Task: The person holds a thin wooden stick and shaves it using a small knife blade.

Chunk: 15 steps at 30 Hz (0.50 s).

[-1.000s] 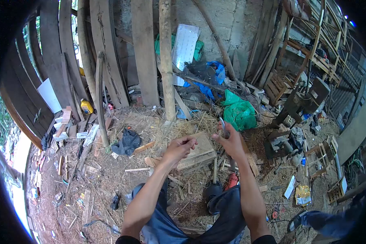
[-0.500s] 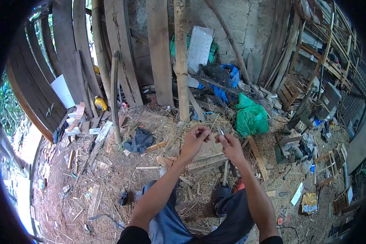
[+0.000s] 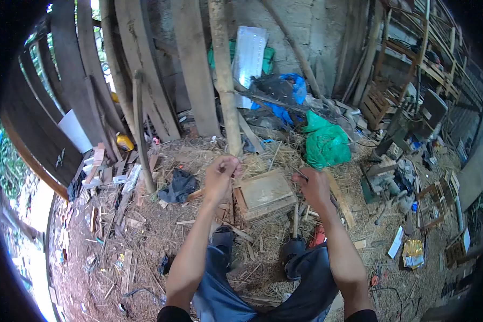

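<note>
My left hand (image 3: 221, 177) is raised at the centre, its fingers pinched together; whatever they hold is too small to name. To its right my right hand (image 3: 313, 185) is closed round a thin tool, perhaps a knife, whose dark end (image 3: 334, 202) shows by the wrist. A gap separates the hands. Between and below them sits a wooden block (image 3: 265, 194) with a flat pale top, on the straw-strewn ground in front of my feet. A wooden handle (image 3: 295, 220) stands upright near my right foot.
A bamboo post (image 3: 226, 80) rises just beyond the block. Behind on the right lies a green sack (image 3: 327, 145), with a metal machine (image 3: 386, 177) further right. A black plastic bag (image 3: 178, 185) lies left. Wood scraps and a red object (image 3: 318, 236) are on the ground.
My hands were close together half a second ago and are now wide apart, the left moved left. The blade tip seen earlier at my right fingers no longer shows clearly. The view has shifted.
</note>
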### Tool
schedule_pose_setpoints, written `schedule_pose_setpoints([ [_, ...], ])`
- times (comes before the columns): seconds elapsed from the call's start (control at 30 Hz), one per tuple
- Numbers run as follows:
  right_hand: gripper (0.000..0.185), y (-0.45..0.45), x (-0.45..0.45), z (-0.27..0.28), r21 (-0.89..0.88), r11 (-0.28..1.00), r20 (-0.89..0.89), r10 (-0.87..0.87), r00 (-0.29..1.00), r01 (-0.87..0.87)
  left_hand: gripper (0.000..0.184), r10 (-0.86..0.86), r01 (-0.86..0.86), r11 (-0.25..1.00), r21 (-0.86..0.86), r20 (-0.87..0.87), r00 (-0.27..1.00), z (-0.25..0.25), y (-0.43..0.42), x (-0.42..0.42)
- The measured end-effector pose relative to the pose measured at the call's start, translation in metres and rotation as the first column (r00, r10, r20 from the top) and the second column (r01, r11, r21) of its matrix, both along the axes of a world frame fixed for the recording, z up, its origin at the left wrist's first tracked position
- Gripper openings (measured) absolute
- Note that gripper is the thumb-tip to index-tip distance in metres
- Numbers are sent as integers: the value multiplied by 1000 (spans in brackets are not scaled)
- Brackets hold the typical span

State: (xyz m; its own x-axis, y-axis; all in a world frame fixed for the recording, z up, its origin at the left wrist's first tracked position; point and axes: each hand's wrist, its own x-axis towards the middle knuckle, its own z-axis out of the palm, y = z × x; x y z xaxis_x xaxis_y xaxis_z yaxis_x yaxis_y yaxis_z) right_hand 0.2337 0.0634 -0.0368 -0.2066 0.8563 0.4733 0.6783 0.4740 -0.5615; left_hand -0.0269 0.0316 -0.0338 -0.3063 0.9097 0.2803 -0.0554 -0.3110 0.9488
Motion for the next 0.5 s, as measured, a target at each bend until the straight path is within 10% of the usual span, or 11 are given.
schedule_pose_setpoints([
  [0.1,11,3,4,7,73,997,63,3,998,-7,16,86,-80,996,35,-193,978,15,-10,9],
  [0.17,10,0,1,9,99,995,85,-8,996,0,16,386,-72,902,425,-724,572,28,-15,16],
  [0.27,7,2,3,7,163,987,73,-13,997,1,17,-38,96,995,25,-794,607,12,-19,19],
  [0.5,19,4,11,16,311,950,39,-39,998,25,11,-128,162,986,-38,-796,592,-3,-22,34],
])
